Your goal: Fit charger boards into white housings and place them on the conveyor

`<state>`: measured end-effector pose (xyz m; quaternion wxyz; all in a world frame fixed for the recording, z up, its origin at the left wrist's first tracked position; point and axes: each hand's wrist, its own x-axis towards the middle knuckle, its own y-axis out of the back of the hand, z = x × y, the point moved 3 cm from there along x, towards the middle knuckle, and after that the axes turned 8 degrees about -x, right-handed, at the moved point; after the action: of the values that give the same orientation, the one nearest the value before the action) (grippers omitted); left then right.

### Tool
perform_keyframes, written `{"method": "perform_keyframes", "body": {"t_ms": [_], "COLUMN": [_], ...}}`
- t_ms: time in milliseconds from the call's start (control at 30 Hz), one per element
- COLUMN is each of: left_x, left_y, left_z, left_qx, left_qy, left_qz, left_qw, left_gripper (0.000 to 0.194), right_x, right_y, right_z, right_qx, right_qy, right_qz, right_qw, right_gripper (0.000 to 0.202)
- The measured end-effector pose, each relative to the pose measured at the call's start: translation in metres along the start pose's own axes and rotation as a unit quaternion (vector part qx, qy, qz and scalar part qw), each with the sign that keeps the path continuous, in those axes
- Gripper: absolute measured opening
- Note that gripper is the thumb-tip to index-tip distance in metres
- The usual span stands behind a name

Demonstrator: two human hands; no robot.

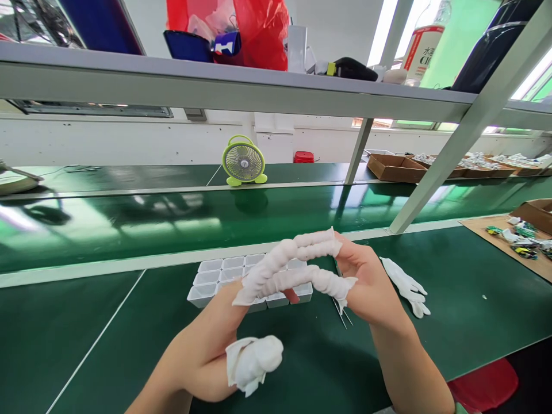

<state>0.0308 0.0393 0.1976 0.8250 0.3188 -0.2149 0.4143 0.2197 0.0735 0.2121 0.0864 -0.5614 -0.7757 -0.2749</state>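
Observation:
My left hand (pixel 215 333) and my right hand (pixel 366 282) are raised over the green table, fingertips meeting in the middle. White finger cots cover the left thumb and several fingers on both hands; one bare fingertip shows below. The left thumb stands well apart, and the fingers of both hands are stretched out. I see nothing gripped between them. Behind the hands sits a white compartment tray (pixel 206 278), partly hidden. A pair of tweezers (pixel 342 315) lies beneath my right hand, its upper part covered. To the right rests a white glove (pixel 405 286).
A shelf (pixel 259 86) with bags and a bottle (pixel 425 46) crosses above. Its slanted post (pixel 448 155) comes down at the right. A green fan (pixel 244 162) stands at the back. Cardboard boxes (pixel 394 168) and small parts (pixel 524 236) are at the right.

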Motion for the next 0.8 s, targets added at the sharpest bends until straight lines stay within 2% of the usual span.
{"method": "perform_keyframes", "body": {"t_ms": [100,433,800], "left_x": [-0.0007,-0.0024,-0.0016], "left_y": [0.0011,-0.0009,0.0000], "left_z": [0.0000,0.0002,0.0008], "left_qx": [0.011,-0.015,-0.005], "left_qy": [0.001,0.003,0.007], "left_qz": [-0.001,0.027,0.025], "left_qw": [1.000,1.000,1.000], "left_gripper": [0.071,0.067,0.069], "right_x": [-0.0003,-0.0016,-0.0011], "right_y": [-0.0006,-0.0014,-0.0029], "right_z": [0.0034,0.0024,0.0039], "right_qx": [-0.001,0.001,-0.006], "right_qy": [0.010,-0.008,-0.010], "right_qz": [0.003,0.000,-0.004], "right_qw": [1.000,1.000,1.000], "right_gripper": [0.007,0.007,0.004]}}
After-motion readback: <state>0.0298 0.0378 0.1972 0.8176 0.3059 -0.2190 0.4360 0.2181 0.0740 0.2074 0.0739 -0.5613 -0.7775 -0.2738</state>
